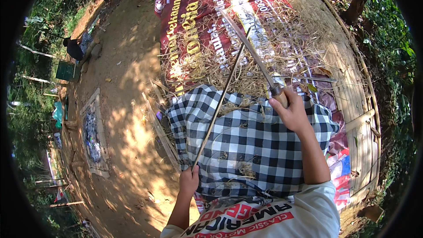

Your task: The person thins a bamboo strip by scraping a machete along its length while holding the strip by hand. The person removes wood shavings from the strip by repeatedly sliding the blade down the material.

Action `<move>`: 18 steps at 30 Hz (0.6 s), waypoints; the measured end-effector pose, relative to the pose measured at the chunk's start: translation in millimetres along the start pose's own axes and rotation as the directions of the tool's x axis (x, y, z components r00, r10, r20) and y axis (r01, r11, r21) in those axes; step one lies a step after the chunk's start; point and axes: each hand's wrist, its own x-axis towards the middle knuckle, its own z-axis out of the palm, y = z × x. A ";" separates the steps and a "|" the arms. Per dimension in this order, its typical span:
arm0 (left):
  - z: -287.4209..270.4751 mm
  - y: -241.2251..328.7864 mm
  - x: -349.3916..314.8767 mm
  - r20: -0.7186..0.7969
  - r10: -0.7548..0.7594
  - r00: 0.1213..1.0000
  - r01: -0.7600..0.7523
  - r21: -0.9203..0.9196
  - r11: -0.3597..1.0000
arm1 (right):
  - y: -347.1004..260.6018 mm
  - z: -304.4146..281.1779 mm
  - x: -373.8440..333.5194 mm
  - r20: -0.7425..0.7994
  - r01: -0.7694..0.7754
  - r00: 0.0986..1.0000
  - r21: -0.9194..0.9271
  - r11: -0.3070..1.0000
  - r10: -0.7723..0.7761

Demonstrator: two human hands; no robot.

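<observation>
My right hand (293,111) is closed around the wooden handle (280,98) of a long knife. Its slim blade (254,53) points up and to the left. In my left hand (189,180), held low near my lap, is the lower end of a long, thin strip (217,113), probably bamboo or wood. That strip slants away from me, and its darker far end crosses the blade; whether they touch I cannot tell. A black-and-white checked cloth (260,143) covers my lap, with curly shavings on it.
Beyond my lap, pale shavings (233,68) litter a red printed banner (185,26). Bamboo slats (359,101) run along the right. Bare earth (128,75) lies left, with a framed bed of ash or debris (92,136). Farther off, a person (76,49) is near a green box (66,71).
</observation>
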 end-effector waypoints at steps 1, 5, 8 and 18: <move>0.2 0.6 -0.3 0.013 0.000 1.000 0.000 -0.021 1.000 | -1.6 8.6 -4.6 0.128 -0.029 0.991 -0.054 0.998 0.036; -0.6 -1.7 -4.7 0.069 0.007 0.998 -0.005 -0.022 1.000 | -9.3 44.5 -25.0 0.331 0.203 0.937 -0.244 0.948 -0.116; 2.5 0.6 -9.8 0.051 0.031 0.998 -0.032 0.029 0.999 | -12.1 61.9 -33.0 0.501 0.373 0.848 -0.336 0.865 -0.171; 21.4 -10.6 -14.0 -0.035 0.100 0.994 -0.096 0.100 0.990 | 22.5 68.7 -17.2 0.680 0.598 0.701 -0.396 0.697 -0.215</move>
